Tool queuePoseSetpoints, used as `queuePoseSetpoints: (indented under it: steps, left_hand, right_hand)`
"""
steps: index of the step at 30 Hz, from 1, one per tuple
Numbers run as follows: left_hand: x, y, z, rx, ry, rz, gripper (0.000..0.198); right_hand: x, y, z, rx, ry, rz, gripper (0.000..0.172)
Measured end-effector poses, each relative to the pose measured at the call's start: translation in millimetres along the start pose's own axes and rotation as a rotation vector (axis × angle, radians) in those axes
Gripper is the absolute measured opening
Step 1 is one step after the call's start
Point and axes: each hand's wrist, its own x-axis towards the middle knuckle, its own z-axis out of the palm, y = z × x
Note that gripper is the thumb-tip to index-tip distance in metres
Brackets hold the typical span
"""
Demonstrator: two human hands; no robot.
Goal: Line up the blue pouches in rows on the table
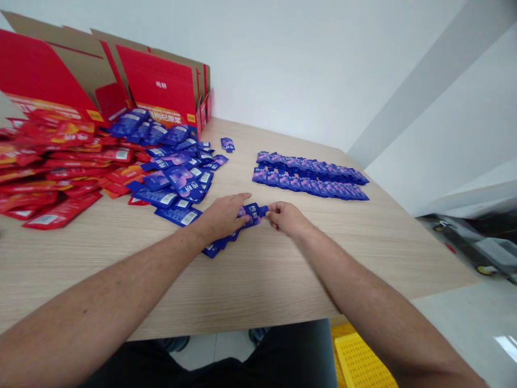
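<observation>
A blue and purple sachet (253, 214) with white lettering lies between my two hands, just above the table. My left hand (223, 216) is closed on its wide end, thumb on the near side. With thumb and fingertips, my right hand (285, 217) pinches the narrow neck at its right end. More blue sachets (213, 250) stick out below my left hand; whether it grips them too is hidden. To the left lies a loose heap of blue sachets (183, 183), some with barcodes showing. Beyond my right hand, two rows of overlapping blue sachets (311, 183) run to the right.
A pile of red sachets (60, 167) covers the table's left side. Open red cartons (157, 81) stand behind it against the wall. A few blue sachets (227, 144) lie apart near the back. Below the table's front edge is a yellow crate (359, 361).
</observation>
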Motion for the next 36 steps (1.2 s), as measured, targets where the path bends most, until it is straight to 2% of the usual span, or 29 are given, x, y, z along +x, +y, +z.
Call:
queuePoseSetpoints:
  steps: [1, 3, 6, 9, 11, 14, 17, 20, 22, 25, 28, 30, 33, 36]
  left_hand:
    - [0.8, 0.1, 0.0, -0.027, 0.010, -0.013, 0.060]
    - [1.5, 0.8, -0.7, -0.079, 0.017, -0.031, 0.047]
    - [0.1, 2.5, -3.8, -0.137, 0.044, -0.080, 0.029]
    - [-2.1, 5.5, -7.1, -0.180, 0.119, -0.131, 0.022]
    - [-2.9, 8.1, -9.0, -0.236, 0.188, -0.148, 0.018]
    - [-2.7, 12.2, -11.7, -0.393, 0.308, -0.210, 0.017]
    - [-2.5, 15.9, -13.9, -0.526, 0.405, -0.294, 0.018]
    - [-3.3, 19.4, -14.0, -0.568, 0.468, -0.343, 0.018]
    - [-4.1, 22.0, -12.8, -0.592, 0.462, -0.351, 0.017]
    - [-5.2, 25.4, -9.6, -0.693, 0.342, -0.316, 0.017]
    - [-7.0, 27.2, -6.2, -0.802, 0.146, -0.240, 0.016]
    - [-8.9, 26.7, -4.5, -0.775, 0.091, -0.192, 0.016]
    - [-12.0, 23.5, -3.8, -0.595, 0.100, -0.140, 0.017]
    - [-14.5, 19.7, -4.1, -0.434, 0.081, -0.131, 0.020]
  right_hand:
    - [-0.2, 1.7, 0.5, 0.054, 0.010, 0.003, 0.006]
    - [-0.5, 2.4, 0.6, 0.109, 0.062, -0.041, 0.014]
    - [-1.4, -4.4, 0.3, 0.091, 0.152, -0.156, 0.016]
    - [-4.6, -17.8, 3.7, 0.097, 0.215, -0.247, 0.019]
    - [-8.5, -26.2, 9.6, 0.204, 0.240, -0.291, 0.023]
    - [-17.5, -32.8, 21.6, 0.352, 0.197, -0.276, 0.027]
    - [-28.5, -32.5, 32.0, 0.262, 0.079, -0.217, 0.019]
    - [-36.3, -28.1, 37.9, 0.180, 0.006, -0.188, 0.014]
    - [-38.0, -23.3, 39.5, 0.216, 0.005, -0.175, 0.013]
    - [-38.8, -13.7, 36.4, 0.302, 0.052, -0.164, 0.014]
    - [-44.8, -2.5, 20.6, 0.251, 0.105, -0.194, 0.016]
    - [-52.6, 6.7, -0.2, 0.159, 0.162, -0.223, 0.018]
    - [-65.5, 27.8, -47.3, 0.070, 0.306, -0.229, 0.021]
    - [-74.5, 59.8, -108.4, 0.026, 0.493, -0.196, 0.020]
